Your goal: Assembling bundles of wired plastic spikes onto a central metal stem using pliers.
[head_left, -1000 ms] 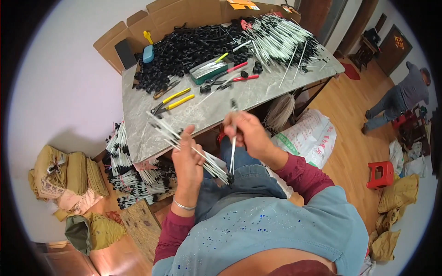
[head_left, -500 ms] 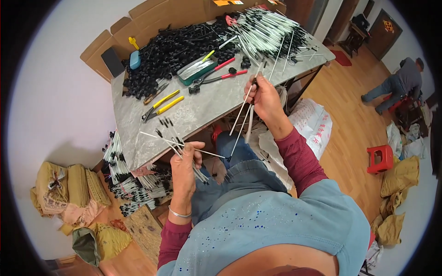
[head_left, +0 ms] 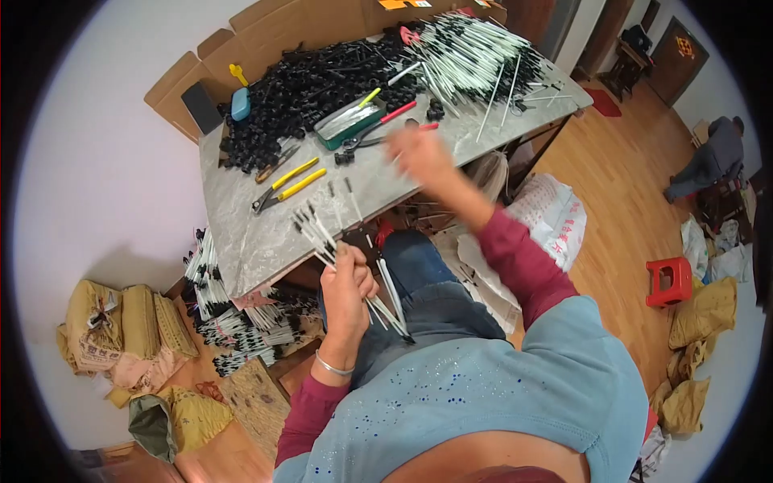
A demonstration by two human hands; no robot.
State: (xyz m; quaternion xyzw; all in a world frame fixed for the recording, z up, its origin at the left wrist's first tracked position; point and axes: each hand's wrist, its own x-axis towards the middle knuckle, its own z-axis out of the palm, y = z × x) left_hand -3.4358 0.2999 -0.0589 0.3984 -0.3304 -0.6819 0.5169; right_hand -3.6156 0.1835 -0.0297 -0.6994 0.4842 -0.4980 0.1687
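Observation:
My left hand (head_left: 348,283) is closed round a small bundle of thin white rods with black tips (head_left: 321,239), held above my lap near the table's front edge. Some rods stick out below the fist over the jeans. Over the table's front part, my right hand (head_left: 423,157) is smeared by motion, so its fingers and anything in them cannot be made out. Just beyond it lie red-handled pliers (head_left: 396,113) beside a green box (head_left: 348,133) of thin silvery pieces. Yellow-handled pliers (head_left: 299,185) rest to its left.
A heap of black fittings (head_left: 314,92) covers the table's (head_left: 241,233) back, with a pile of white rods (head_left: 475,56) at right. More rod bundles (head_left: 250,338) lie below at left. Sacks (head_left: 133,330), a white bag (head_left: 551,217), a red stool (head_left: 669,282) and another person (head_left: 713,157) surround it.
My right hand has moved left and the rods it held no longer show in it. My left hand has shifted slightly right and up, its rods gathered closer. The other person has moved right.

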